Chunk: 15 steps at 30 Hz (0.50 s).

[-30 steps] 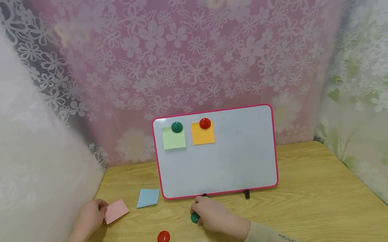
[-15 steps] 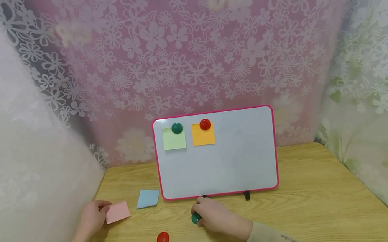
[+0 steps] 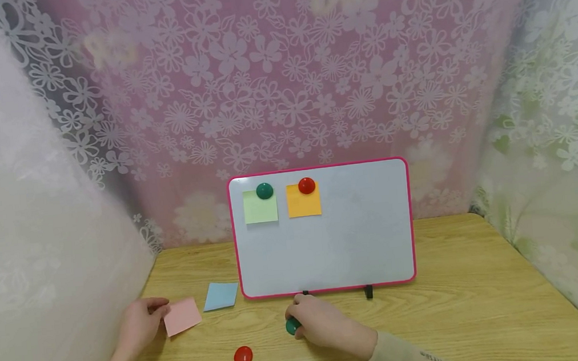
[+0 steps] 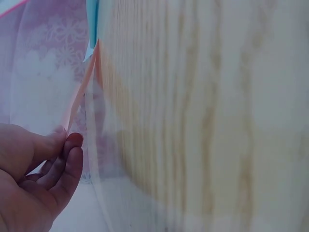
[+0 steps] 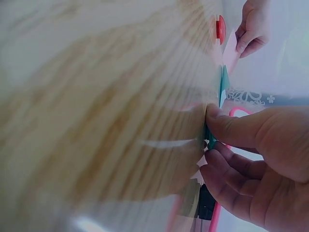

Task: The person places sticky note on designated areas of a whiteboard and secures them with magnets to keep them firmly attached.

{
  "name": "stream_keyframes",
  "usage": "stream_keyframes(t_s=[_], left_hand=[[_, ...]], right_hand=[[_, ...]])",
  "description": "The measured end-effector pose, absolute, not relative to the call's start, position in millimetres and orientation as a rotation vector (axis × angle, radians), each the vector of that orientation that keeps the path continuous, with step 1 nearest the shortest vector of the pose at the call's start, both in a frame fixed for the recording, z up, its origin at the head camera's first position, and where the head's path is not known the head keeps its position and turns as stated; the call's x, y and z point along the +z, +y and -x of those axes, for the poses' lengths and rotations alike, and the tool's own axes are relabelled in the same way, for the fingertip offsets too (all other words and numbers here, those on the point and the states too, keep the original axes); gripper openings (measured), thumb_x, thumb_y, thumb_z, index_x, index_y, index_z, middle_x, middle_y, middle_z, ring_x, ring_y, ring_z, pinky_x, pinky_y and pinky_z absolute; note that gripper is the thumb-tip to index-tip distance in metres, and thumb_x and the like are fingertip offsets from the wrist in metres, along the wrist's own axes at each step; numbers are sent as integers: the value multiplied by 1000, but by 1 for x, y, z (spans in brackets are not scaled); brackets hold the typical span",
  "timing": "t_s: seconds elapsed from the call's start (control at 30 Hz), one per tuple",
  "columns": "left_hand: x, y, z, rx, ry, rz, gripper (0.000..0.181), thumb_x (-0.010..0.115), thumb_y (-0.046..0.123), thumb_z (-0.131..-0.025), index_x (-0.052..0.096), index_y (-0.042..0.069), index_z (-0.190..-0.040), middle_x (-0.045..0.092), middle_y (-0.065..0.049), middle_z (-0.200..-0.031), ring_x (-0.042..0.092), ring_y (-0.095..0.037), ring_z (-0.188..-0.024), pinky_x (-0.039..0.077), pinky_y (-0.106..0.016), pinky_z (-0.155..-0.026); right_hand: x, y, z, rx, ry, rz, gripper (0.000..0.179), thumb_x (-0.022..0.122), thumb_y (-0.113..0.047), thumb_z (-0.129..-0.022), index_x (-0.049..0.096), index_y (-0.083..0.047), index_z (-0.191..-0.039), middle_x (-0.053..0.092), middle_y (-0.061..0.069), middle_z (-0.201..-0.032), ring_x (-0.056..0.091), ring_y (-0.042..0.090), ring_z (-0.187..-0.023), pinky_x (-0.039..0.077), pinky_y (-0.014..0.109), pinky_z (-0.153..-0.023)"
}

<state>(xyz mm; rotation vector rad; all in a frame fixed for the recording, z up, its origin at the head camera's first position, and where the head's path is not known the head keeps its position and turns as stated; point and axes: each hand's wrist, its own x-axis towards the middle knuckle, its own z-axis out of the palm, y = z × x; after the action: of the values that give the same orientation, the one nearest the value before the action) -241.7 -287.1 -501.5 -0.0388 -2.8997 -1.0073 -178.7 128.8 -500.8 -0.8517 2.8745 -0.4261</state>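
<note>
At the table's left side my left hand (image 3: 140,324) pinches the left edge of a pink sticky note (image 3: 183,316) between thumb and fingers. In the left wrist view the pink note (image 4: 83,92) is seen edge-on, tilted up from the tabletop. My right hand (image 3: 322,321) grips a green round magnet (image 3: 292,325) at the table surface, before the whiteboard; its fingers cover part of the magnet. A blue sticky note (image 3: 221,296) lies just right of the pink one. Nearer the front, a red round magnet (image 3: 243,356) lies on the table.
A pink-framed whiteboard (image 3: 365,231) stands on black feet (image 3: 368,291) at the back. On it, a green magnet (image 3: 265,191) holds a light green note (image 3: 260,210), and a red magnet (image 3: 306,186) holds an orange note (image 3: 303,203). Floral curtains (image 3: 281,89) surround the wooden table (image 3: 465,302).
My left hand has shifted slightly to the right, carrying the pink note closer to the blue one. The right hand stays at the green magnet with hardly any movement.
</note>
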Motion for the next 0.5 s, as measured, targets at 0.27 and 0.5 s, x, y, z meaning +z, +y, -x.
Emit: stream_keyframes(t_s=[0.27, 0.5], left_hand=[[-497, -278, 237, -1010, -2857, 41, 15, 71, 6, -102, 78, -4, -109, 77, -13, -99, 70, -25, -87, 53, -32, -67], [-499, -273, 237, -1045, -2845, 55, 17, 69, 8, -104, 78, -4, -113, 77, -14, -102, 69, -22, -87, 52, -30, -66]], right_hand=[[-503, 131, 180, -468, 2861, 831, 29, 89, -20, -89, 79, -15, -116, 61, -6, -100, 52, 3, -86, 51, 19, -76], [-502, 132, 179, -479, 2861, 874, 29, 90, -20, -89, 79, -14, -115, 61, -6, -99, 51, 3, -85, 51, 19, -76]])
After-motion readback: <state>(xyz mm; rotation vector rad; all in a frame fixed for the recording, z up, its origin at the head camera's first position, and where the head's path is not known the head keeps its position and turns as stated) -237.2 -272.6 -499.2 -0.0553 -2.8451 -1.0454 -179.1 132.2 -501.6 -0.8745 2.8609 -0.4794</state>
